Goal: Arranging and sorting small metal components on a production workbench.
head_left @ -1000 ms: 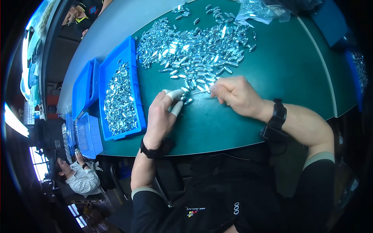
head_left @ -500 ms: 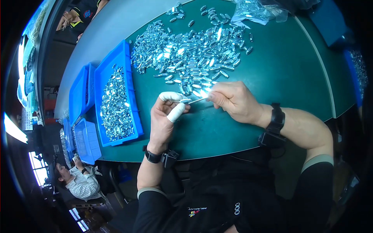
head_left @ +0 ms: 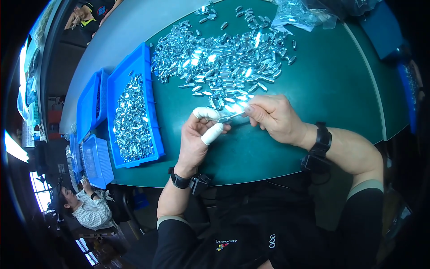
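My left hand (head_left: 193, 142), with white covers on its thumb and a finger, pinches a small shiny metal hexagonal piece (head_left: 224, 119). My right hand (head_left: 278, 120) is closed on a thin metal rod (head_left: 238, 114), its far end hidden in the fingers. The rod's tip meets the piece; whether it sits inside cannot be made out. Just beyond both hands, a large loose heap of similar metal pieces (head_left: 224, 62) covers the green tabletop (head_left: 322, 98).
At my left stands a blue tray (head_left: 156, 134) holding many small metal pieces. Further left are another blue tray (head_left: 88, 103) and a blue basket (head_left: 97, 163). Clear plastic bags (head_left: 304, 15) lie at the back right. A person in a striped shirt (head_left: 95, 210) sits at lower left.
My left hand has shifted right with the metal piece, so less of the rod shows between the hands. My right hand has moved slightly right.
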The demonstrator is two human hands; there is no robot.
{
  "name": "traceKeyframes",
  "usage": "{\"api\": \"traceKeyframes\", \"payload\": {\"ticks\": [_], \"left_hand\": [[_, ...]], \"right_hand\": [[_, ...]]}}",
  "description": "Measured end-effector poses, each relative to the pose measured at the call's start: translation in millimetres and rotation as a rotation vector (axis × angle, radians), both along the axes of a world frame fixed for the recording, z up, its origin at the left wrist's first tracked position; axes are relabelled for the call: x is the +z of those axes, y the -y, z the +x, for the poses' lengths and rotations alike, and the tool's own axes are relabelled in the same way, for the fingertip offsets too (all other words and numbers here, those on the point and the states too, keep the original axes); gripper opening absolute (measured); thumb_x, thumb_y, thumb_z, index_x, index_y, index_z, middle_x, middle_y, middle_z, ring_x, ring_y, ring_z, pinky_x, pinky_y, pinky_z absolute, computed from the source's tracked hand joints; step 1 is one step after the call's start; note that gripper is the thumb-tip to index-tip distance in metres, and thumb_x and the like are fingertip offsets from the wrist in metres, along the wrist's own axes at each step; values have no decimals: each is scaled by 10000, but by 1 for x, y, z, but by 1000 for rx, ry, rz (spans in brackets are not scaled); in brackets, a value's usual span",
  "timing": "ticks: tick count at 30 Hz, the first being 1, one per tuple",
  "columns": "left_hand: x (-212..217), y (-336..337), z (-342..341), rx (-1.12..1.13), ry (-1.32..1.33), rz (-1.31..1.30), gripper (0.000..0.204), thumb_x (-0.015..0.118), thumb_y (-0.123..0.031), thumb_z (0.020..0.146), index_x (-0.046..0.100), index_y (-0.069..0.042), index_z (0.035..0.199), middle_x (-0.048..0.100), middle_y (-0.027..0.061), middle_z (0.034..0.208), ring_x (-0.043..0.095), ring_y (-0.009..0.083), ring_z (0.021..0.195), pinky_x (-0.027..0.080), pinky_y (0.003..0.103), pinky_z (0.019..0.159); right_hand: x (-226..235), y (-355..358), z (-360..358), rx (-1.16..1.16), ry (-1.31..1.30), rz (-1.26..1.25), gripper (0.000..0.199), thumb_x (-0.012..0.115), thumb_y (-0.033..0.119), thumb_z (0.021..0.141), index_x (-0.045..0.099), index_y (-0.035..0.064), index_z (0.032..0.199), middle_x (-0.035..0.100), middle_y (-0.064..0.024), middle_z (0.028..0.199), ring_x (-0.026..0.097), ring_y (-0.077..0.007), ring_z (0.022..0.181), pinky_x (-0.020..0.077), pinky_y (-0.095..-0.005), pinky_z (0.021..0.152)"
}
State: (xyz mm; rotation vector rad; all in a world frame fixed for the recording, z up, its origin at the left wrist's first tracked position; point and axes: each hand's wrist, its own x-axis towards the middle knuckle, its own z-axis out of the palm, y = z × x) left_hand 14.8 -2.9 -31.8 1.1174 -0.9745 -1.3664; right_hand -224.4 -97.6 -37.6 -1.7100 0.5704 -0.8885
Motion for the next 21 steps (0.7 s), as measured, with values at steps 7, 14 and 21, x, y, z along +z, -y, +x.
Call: {"api": "traceKeyframes", "payload": {"ticks": [7, 14, 21], "left_hand": [[4, -1, -9, -19, 105, -12, 185, 717, -10, 984, 633, -15, 1150, 720, 112, 1111, 743, 218, 984, 608, 333, 874], [-3, -5, -17, 4, 184, -63, 178, 734, 11, 974, 647, -9, 1128, 738, 133, 1113, 741, 208, 980, 609, 338, 879], [-5, -6, -12, -7, 241, -80, 203, 752, 12, 967, 665, -10, 1149, 738, 102, 1130, 733, 176, 993, 600, 320, 891]], "right_hand": [[8, 0, 1, 50, -2, -5, 311, 640, 233, 1072, 702, 11, 862, 660, -75, 693, 651, -186, 618, 500, -342, 577], [-6, -2, 2, 103, -108, -131, 331, 650, 256, 1066, 707, 18, 843, 660, -95, 714, 636, -241, 626, 481, -380, 588], [-3, -5, 5, 92, -159, -205, 307, 669, 260, 1051, 711, 16, 869, 650, -112, 736, 635, -267, 665, 470, -395, 611]]}}
